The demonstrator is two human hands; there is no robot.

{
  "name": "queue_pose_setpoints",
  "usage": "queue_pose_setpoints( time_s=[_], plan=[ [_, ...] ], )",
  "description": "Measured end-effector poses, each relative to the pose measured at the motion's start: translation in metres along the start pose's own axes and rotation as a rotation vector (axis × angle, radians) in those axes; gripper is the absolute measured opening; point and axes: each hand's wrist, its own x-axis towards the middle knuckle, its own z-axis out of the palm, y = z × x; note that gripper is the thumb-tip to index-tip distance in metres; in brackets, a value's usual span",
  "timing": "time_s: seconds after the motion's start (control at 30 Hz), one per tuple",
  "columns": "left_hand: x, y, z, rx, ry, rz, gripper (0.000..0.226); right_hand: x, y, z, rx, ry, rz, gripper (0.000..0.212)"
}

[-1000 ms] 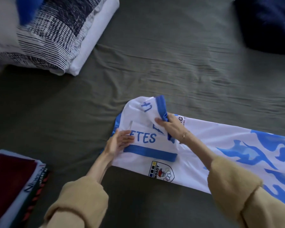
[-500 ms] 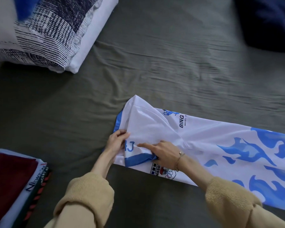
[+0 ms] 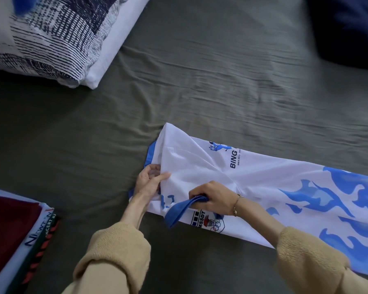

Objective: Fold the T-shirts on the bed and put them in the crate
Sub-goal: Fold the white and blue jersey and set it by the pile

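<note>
A white T-shirt [image 3: 270, 179] with blue flame print and blue trim lies as a long folded strip on the olive bed sheet [image 3: 200, 81], running from centre to the right edge. My right hand [image 3: 212, 195] grips the blue-cuffed sleeve near the shirt's front edge, the blue cuff hanging out to the left of the fingers. My left hand [image 3: 149, 181] pinches the white fabric at the shirt's left end, by the blue collar. A stack of folded T-shirts [image 3: 15, 236], dark red on top, sits at the lower left. No crate is in view.
A striped navy-and-white pillow [image 3: 57, 37] on a white one lies at the top left. A dark blue cushion or blanket [image 3: 348, 30] fills the top right corner. Wrinkled sheet stretches across the middle behind the shirt.
The sleeve has been brought from the shirt's far side down over its front, covering the printed letters. My right hand went from lying on it to gripping its blue cuff; my left hand stayed at the collar end.
</note>
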Motion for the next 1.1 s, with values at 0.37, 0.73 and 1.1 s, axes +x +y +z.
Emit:
queue_pose_setpoints(
  time_s=[0.37,0.73,1.1],
  plan=[
    [0.0,-0.001,-0.004,0.003,-0.043,-0.069,0.008,-0.003,0.009,-0.005,0.091,-0.126,0.071,0.022],
    [0.004,-0.004,-0.002,0.007,-0.025,-0.025,0.011,0.027,0.021,-0.046,0.001,0.176,0.214,0.04],
    [0.001,0.001,0.002,-0.103,0.0,-0.084,0.012,0.026,0.051,-0.066,0.138,0.116,0.595,0.06]
  ],
)
